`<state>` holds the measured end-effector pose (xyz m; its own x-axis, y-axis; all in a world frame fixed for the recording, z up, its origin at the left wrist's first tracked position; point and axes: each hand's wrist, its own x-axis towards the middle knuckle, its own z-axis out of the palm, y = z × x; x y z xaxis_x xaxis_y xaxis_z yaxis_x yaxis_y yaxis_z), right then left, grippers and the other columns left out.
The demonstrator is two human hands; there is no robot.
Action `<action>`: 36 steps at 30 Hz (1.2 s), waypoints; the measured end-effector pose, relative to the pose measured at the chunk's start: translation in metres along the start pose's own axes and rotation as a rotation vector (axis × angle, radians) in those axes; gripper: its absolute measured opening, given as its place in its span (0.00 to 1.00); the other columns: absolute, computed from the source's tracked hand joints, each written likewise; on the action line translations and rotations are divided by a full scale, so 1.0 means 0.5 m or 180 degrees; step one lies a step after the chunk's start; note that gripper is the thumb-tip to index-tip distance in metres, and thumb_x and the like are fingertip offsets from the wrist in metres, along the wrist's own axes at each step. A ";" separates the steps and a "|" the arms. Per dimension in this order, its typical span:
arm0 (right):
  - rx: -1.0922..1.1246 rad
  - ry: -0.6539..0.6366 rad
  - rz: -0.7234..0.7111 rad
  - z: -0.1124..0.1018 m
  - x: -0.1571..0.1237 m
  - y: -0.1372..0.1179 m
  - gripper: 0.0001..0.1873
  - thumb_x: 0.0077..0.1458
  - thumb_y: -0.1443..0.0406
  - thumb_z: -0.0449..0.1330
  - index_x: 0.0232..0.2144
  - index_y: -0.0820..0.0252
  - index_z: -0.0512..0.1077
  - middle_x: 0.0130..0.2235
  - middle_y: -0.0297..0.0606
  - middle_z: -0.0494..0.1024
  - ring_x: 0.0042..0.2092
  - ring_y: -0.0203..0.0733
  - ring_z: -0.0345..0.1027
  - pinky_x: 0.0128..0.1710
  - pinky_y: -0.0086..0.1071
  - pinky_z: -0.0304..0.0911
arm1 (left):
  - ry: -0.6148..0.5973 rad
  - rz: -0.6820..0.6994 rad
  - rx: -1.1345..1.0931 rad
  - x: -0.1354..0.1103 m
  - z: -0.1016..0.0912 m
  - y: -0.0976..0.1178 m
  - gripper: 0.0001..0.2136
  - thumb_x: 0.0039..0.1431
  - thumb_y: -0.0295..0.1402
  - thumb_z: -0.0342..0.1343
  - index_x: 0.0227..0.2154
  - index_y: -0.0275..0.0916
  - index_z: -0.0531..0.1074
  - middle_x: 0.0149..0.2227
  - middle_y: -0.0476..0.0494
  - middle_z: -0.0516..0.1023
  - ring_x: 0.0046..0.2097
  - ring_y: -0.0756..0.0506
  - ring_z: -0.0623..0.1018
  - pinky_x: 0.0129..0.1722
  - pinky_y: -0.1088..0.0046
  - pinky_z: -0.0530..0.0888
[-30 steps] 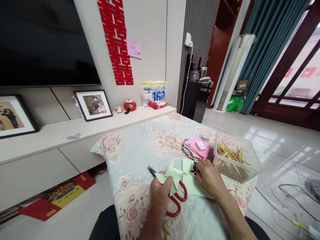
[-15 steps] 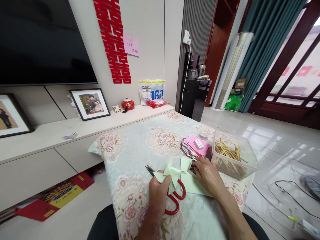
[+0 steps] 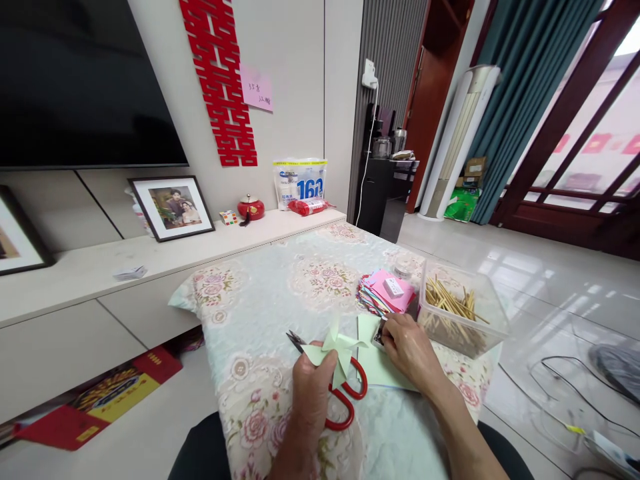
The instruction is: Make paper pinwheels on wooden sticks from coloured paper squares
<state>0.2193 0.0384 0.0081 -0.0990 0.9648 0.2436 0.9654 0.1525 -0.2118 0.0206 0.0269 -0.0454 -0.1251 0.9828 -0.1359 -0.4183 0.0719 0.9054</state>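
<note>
— Holding what, with the left hand point(image 3: 313, 381)?
— Pinching a pale green paper pinwheel point(image 3: 340, 345) between thumb and fingers, just above the near part of the table.
— And underneath?
— Look for scissors point(image 3: 361, 381) lying on the flowered cloth point(image 3: 270, 280), blades poking out to the left, red handles to the right. Cannot tell whether gripped too.
— Doing what with the right hand point(image 3: 411, 343)?
— Reaching with curled fingertips into or against a small open box point(image 3: 377, 337), set on green paper point(image 3: 380, 370) just right of the pinwheel. Cannot tell whether grasping anything; too small and partly hidden.
— Farther out?
— Just beyond, see a fanned stack of coloured paper point(image 3: 375, 299), topped with a little white box point(image 3: 393, 287). To the right of that, find a clear tub point(image 3: 489, 339) full of thin sticks point(image 3: 450, 300).
— And at the far side?
— Notice a white cabinet point(image 3: 200, 248) bearing a framed photo point(image 3: 173, 208), a toy cube point(image 3: 229, 218), a red pot point(image 3: 251, 209) and a plastic bag point(image 3: 300, 183).
</note>
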 end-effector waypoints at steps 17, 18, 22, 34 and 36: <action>0.2245 0.0957 0.0351 -0.021 -0.014 0.011 0.09 0.54 0.63 0.57 0.23 0.57 0.66 0.38 0.44 0.79 0.42 0.48 0.74 0.39 0.38 0.66 | 0.0003 -0.0001 -0.0105 0.001 -0.001 0.002 0.10 0.48 0.35 0.66 0.29 0.36 0.73 0.22 0.51 0.77 0.24 0.49 0.74 0.25 0.76 0.70; 0.2643 0.0934 0.0444 -0.023 -0.016 0.005 0.09 0.53 0.63 0.58 0.23 0.57 0.65 0.37 0.44 0.80 0.40 0.47 0.75 0.38 0.37 0.68 | 0.0020 -0.0010 -0.0116 0.001 0.000 0.003 0.10 0.48 0.36 0.66 0.29 0.36 0.73 0.22 0.51 0.77 0.23 0.49 0.74 0.25 0.75 0.70; 0.3942 0.0303 0.0503 -0.031 -0.022 -0.023 0.12 0.51 0.61 0.64 0.22 0.58 0.66 0.31 0.38 0.79 0.30 0.40 0.75 0.31 0.32 0.67 | 0.0068 -0.0021 -0.0167 -0.003 0.004 0.007 0.11 0.46 0.36 0.66 0.28 0.37 0.71 0.20 0.52 0.75 0.22 0.49 0.73 0.24 0.75 0.69; 0.5280 -0.1168 0.0557 -0.012 -0.026 -0.087 0.16 0.50 0.56 0.71 0.27 0.61 0.71 0.22 0.31 0.76 0.19 0.30 0.67 0.21 0.25 0.60 | -0.0061 0.0117 -0.0151 0.002 0.000 -0.003 0.10 0.48 0.36 0.64 0.28 0.36 0.71 0.21 0.51 0.75 0.22 0.49 0.71 0.24 0.74 0.69; 0.5246 -0.1154 0.0587 -0.008 -0.026 -0.091 0.17 0.49 0.56 0.71 0.26 0.61 0.71 0.21 0.30 0.75 0.18 0.30 0.65 0.21 0.25 0.60 | -0.0052 0.0138 -0.0123 0.001 0.000 -0.001 0.10 0.48 0.36 0.63 0.28 0.36 0.71 0.21 0.51 0.74 0.22 0.50 0.70 0.24 0.74 0.69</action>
<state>0.1775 0.0180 0.0186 -0.2938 0.9541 -0.0585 -0.2650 -0.1402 -0.9540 0.0209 0.0274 -0.0460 -0.1294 0.9875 -0.0900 -0.4472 0.0229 0.8941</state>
